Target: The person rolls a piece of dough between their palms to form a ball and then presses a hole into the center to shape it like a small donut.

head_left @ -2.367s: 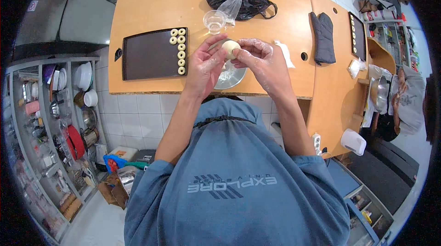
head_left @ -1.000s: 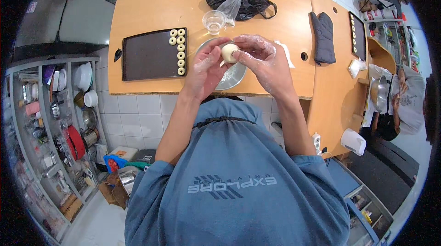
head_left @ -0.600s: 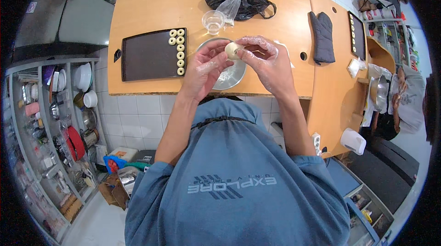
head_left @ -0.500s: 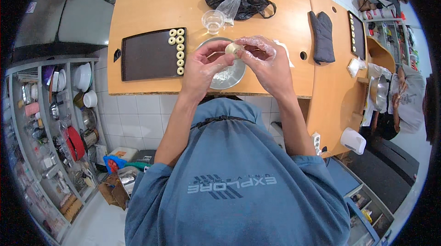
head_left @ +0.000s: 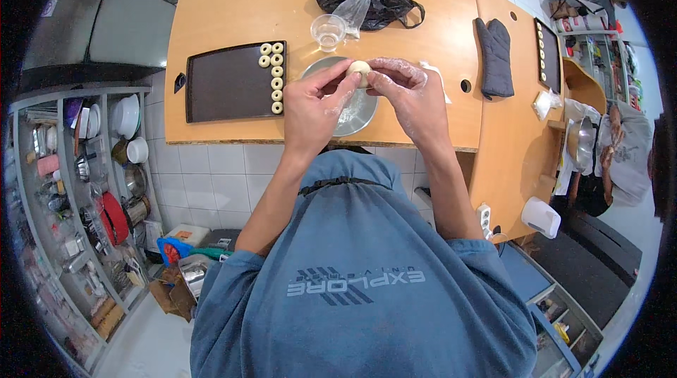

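Note:
A small, pale piece of dough (head_left: 360, 73) is pinched between the thumbs and fingers of my left hand (head_left: 315, 103) and my right hand (head_left: 411, 96). White flour coats my right fingers. Directly below the hands sits a round metal bowl (head_left: 357, 118) with flour in it, partly hidden by them. To the left lies a dark baking tray (head_left: 229, 89). Several small dough rings (head_left: 276, 84) stand in a column along its right side, with a couple more beside the top of that column.
Behind the bowl are a clear plastic cup (head_left: 328, 31) and a black plastic bag (head_left: 388, 8) under a clear one. A grey oven mitt (head_left: 496, 57) lies to the right, near another tray of dough rings (head_left: 541, 53). Another person (head_left: 627, 145) is beside a metal bowl at far right.
The dough has turned in my fingers and now shows a smooth, rounded top. Both hands have shifted only slightly.

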Tool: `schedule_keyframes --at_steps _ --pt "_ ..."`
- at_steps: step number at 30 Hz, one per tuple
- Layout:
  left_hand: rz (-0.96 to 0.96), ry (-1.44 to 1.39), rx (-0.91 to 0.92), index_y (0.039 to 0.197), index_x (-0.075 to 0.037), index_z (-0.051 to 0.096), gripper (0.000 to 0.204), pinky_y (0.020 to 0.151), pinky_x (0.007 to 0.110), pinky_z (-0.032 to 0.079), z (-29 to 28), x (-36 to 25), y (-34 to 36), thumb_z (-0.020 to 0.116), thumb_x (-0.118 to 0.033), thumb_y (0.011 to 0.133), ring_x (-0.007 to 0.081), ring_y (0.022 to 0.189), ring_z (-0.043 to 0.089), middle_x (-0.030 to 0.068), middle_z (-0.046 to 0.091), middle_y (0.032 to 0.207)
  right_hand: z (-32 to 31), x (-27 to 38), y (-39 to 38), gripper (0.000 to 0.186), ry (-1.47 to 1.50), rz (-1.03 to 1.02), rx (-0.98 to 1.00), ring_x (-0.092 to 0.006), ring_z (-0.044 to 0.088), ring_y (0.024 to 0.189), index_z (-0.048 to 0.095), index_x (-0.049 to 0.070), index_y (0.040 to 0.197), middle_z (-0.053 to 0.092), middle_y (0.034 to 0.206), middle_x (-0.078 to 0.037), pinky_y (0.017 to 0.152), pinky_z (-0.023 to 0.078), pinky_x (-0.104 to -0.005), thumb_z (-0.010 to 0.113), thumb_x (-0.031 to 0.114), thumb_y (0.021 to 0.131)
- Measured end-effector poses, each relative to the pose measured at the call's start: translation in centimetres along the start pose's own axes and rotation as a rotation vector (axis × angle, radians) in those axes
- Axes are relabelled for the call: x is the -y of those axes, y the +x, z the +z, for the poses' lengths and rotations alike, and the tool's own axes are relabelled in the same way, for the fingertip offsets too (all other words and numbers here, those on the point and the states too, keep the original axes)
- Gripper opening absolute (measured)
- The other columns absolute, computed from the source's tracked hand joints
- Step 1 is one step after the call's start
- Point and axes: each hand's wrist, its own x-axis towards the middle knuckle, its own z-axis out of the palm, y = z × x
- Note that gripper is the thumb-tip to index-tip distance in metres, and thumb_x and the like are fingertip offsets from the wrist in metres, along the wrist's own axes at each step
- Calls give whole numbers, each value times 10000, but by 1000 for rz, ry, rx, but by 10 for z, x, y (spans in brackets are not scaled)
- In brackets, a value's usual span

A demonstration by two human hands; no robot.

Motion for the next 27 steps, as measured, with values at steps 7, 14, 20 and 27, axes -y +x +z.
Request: schedule_keyframes --at_steps 7,14,20,27 --pt "35 109 44 1179 36 692 296 764 234 536 -3 -2 2 701 -121 928 99 874 675 95 739 1013 -3 2 3 335 -58 26 5 -172 703 897 666 -106 1145 730 1024 -160 805 571 -287 708 90 877" --pt "-70 1 40 1174 58 685 310 760 233 550 0 0 2 714 -122 923 103 843 687 101 740 966 -1 -4 5 339 -52 -2 -26 -172 704 916 679 -91 1145 736 1016 -163 797 566 -289 720 106 872" --pt "-66 -52 -9 1141 79 676 302 768 250 572 2 9 3 728 -109 910 142 859 712 129 736 971 -1 -9 6 372 -143 16 -2 -184 712 918 695 -41 1169 744 1014 -145 787 557 -290 749 158 860" --pt "-36 -175 -26 1188 79 634 336 781 265 593 4 3 3 717 -103 919 169 928 709 147 714 1024 5 -5 5 344 -120 -63 -82 -187 713 943 703 -56 1120 740 1024 -151 807 554 -292 739 158 854"
